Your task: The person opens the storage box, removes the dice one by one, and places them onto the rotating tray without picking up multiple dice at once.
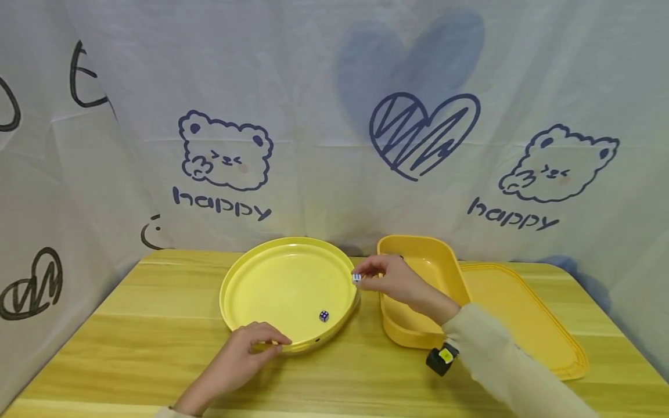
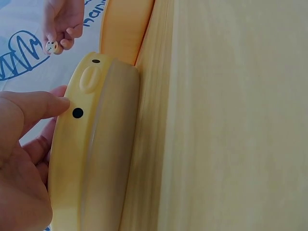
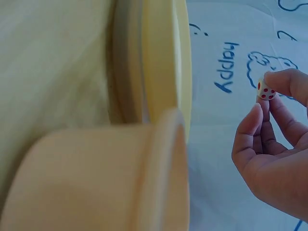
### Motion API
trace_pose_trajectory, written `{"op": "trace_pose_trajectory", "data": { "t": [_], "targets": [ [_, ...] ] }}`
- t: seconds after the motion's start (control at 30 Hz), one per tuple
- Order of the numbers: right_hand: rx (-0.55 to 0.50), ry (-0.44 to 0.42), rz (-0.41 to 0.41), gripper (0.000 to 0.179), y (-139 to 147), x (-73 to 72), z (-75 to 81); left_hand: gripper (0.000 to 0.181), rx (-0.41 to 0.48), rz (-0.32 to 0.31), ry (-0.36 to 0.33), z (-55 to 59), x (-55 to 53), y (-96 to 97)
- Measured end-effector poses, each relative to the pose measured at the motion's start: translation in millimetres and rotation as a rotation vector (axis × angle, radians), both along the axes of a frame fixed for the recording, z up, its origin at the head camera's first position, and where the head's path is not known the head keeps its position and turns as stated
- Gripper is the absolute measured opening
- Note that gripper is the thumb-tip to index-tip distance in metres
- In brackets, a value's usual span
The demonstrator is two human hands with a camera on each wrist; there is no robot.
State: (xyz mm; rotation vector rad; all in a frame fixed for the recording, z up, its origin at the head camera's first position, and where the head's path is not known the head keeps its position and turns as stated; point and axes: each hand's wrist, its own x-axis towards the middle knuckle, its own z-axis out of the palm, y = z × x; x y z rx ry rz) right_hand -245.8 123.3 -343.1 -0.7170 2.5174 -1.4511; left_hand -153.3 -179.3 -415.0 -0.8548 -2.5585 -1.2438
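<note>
Well, the right hand (image 1: 389, 281) pinches a little white dice (image 1: 356, 278) at its finger tips, with no more gap than the dice fills. That dice is up in the air by the right edge of the round tray (image 1: 282, 284). The left hand (image 1: 243, 351) holds the front edge of the tray, a bit left of the middle, with its thumb on the outside and its fingers over the edge. A dark dice (image 1: 324, 316) with white dots sits inside the tray, near the front right edge. Just right of the tray is a yellow box (image 1: 418, 338), and a flat lid (image 1: 514, 307) lies farther right.

To do this bit well, I think the right hand should squeeze the white dice softly but not too loosely, because it is tiny and could slip out. If it lets go, low down over the middle of the tray looks best, as dice can bounce. The left hand should press lightly, so the tray does not tip and roll the dark dice.
</note>
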Motion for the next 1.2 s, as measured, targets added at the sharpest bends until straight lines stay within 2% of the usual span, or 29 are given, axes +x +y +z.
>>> {"op": "trace_pose_trajectory", "data": {
  "t": [0.3,0.7,0.93,1.2],
  "targets": [
    [-0.009,-0.021,0.025,0.019,-20,1.1,-9.3,0.017,0.004,-0.009,0.006,1.1,-1.2,0.9],
    [0.055,-0.023,0.036,0.017,-45,-0.4,-16.4,0.015,0.011,-0.005,0.035,-0.6,-0.7,0.7],
    [0.06,-0.002,0.007,0.015,-50,-3.5,-19.8,0.016,0.017,-0.02,0.078,-1.9,-1.1,2.1],
    [0.062,0.014,0.006,0.016,-51,-5.5,-25.6,0.016,0.014,-0.013,0.069,-1.2,-1.1,1.1]
  ]
}}
